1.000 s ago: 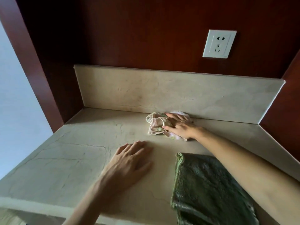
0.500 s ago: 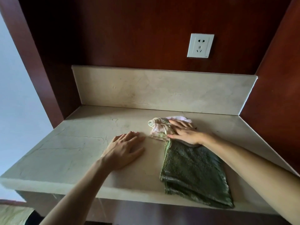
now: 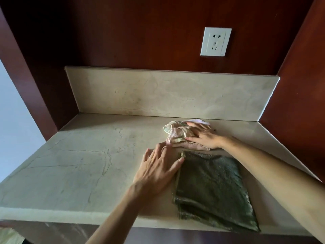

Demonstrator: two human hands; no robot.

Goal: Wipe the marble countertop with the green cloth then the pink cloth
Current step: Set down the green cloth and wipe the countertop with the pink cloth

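Note:
The beige marble countertop fills the niche. A crumpled pink cloth lies near the back right, and my right hand presses flat on it with fingers spread. A folded green cloth lies in front of it, reaching the counter's front edge. My left hand rests flat on the marble with fingers apart, its thumb touching the green cloth's left edge and its fingertips close to the pink cloth.
A marble backsplash runs along the back. Dark red wood panels close the back and both sides. A white wall socket sits above the backsplash. The counter's front edge is near me.
My left hand has slid right, up against the green cloth's edge and near the pink cloth. My right hand stays pressed on the pink cloth. The camera view has shifted.

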